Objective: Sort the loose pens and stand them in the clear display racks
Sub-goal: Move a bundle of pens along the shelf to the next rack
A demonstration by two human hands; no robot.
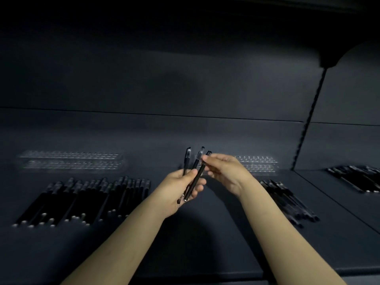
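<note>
Left hand (181, 188) gripped three pens (197, 159) above the shelf (195, 233) while right hand (224, 171) fingers pinched the rightmost pen (198, 175), seemingly drawing it out for the clear rack (255, 161) behind.

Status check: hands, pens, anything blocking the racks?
Left hand grips three pens, fanned. Right hand pinches one pen's top end. Left clear rack looks empty, nothing in the way.

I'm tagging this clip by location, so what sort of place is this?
Likely a shop's display shelving, dimly lit: a dark shelf with a slotted upright at right, clear racks standing at the back, and heaps of loose black pens in front of them. Left hand and right hand hold three pens.
</note>
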